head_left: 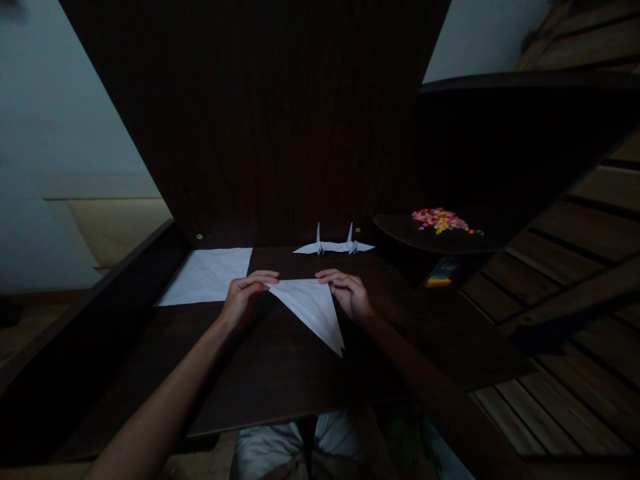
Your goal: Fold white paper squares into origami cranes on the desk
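Observation:
A white sheet of paper folded into a triangle (313,307) is held just above the dark desk (280,380), its long point hanging toward me. My left hand (245,293) pinches its upper left corner between thumb and fingers. At the upper right corner, my right hand (349,292) grips the paper the same way. Behind the hands, two folded paper cranes (335,247) stand side by side with their necks up. To the left lies a flat white sheet of paper (207,275), creased in places.
On a rounded shelf (395,230) at the right sits a pile of small colourful pieces (440,219). A dark raised board (95,327) borders the desk's left side, and a tall dark panel (260,120) rises at the back. Slatted wood (565,393) lies to the right.

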Demonstrator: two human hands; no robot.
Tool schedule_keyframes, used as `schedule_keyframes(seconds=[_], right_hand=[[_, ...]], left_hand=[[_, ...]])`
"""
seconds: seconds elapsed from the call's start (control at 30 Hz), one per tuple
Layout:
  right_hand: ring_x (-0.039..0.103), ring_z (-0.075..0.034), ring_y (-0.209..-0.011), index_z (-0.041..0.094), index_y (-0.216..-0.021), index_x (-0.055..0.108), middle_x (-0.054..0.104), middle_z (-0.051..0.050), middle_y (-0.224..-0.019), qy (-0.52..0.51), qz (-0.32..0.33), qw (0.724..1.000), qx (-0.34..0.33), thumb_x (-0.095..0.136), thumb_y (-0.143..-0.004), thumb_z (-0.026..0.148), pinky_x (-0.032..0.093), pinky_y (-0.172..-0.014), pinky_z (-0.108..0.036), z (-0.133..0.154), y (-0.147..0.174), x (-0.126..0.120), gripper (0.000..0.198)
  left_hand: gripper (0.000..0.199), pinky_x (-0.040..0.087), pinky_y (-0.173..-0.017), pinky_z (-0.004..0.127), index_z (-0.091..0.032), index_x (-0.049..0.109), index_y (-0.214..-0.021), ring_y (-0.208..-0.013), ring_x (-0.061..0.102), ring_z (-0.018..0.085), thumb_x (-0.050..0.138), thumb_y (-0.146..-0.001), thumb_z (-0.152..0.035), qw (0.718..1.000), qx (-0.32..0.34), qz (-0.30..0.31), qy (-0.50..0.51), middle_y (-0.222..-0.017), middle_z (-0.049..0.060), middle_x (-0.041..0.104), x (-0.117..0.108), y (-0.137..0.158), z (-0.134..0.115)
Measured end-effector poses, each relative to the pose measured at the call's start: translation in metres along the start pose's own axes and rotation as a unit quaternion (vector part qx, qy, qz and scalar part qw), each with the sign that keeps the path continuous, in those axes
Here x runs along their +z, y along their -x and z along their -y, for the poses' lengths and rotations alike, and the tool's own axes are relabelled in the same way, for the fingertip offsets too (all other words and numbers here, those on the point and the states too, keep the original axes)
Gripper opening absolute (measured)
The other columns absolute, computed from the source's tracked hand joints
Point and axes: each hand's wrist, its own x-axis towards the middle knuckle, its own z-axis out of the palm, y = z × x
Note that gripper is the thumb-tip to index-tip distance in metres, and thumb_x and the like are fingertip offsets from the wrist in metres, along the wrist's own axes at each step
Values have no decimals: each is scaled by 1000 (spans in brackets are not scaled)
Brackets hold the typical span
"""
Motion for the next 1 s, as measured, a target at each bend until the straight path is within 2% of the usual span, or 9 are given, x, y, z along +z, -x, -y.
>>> schedule_keyframes(seconds=[0.1,0.2,0.27,0.37,0.47,0.57,0.63,0.87,1.0], right_hand=[[57,-22,-101,20,-75,74,67,-6,-100,38,2,999,1,62,-69,22,44,-84,-33,-2,0,0,13],[60,-21,-98,21,-90,71,67,-5,-101,58,20,998,26,76,-59,19,45,-86,-34,-7,1,1,31],[63,-20,-91,21,-96,68,69,-5,-96,39,31,997,53,79,-58,20,47,-83,-35,-9,1,2,40],[64,-19,-85,19,-89,67,69,-5,-90,48,0,998,29,79,-58,23,49,-81,-34,-13,1,3,34],[64,-17,-80,18,-84,67,68,-4,-86,69,-44,997,-3,80,-58,25,50,-76,-31,-14,1,5,30],[64,-17,-76,18,-86,65,68,-4,-83,72,-62,995,0,80,-57,26,51,-72,-31,-16,1,8,33],[64,-16,-75,18,-86,64,68,-4,-81,78,-67,995,-1,80,-57,26,52,-71,-30,-17,1,9,34],[60,-13,-59,18,-74,60,63,0,-68,88,-65,994,-8,78,-59,29,51,-57,-27,-15,2,9,25],[58,-12,-53,19,-75,59,60,2,-66,81,-52,995,-11,77,-60,32,50,-49,-26,-17,0,10,27]], left_hand=[[21,45,-74,31,-14,75,-67,-102,56,27,56,-62,-19,1000,6,13,18,-99,11,69,-2,0,0],[16,46,-76,31,-13,75,-68,-100,57,27,62,-65,-22,1000,4,-1,22,-99,12,68,-2,0,0],[19,47,-76,31,-14,74,-80,-94,60,24,70,-62,-20,999,-9,-29,27,-98,10,68,1,0,0],[47,49,-74,31,-19,64,-108,-85,62,19,75,-62,-19,996,-40,-43,62,-88,4,67,7,1,2],[45,53,-75,38,-21,59,-111,-86,63,20,73,-68,-26,990,-96,31,100,-89,3,67,15,4,9],[44,53,-78,39,-15,61,-108,-85,65,22,74,-69,-29,975,-159,147,48,-91,7,69,22,9,18],[41,52,-80,37,-12,64,-103,-85,65,22,75,-68,-31,971,-162,173,8,-91,9,70,24,11,23],[33,50,-76,32,-11,64,-88,-77,64,18,77,-65,-32,989,-102,97,-49,-81,6,69,22,9,27],[52,49,-69,25,-16,54,-110,-69,61,13,77,-64,-25,996,-54,63,-27,-75,-1,63,22,10,23]])
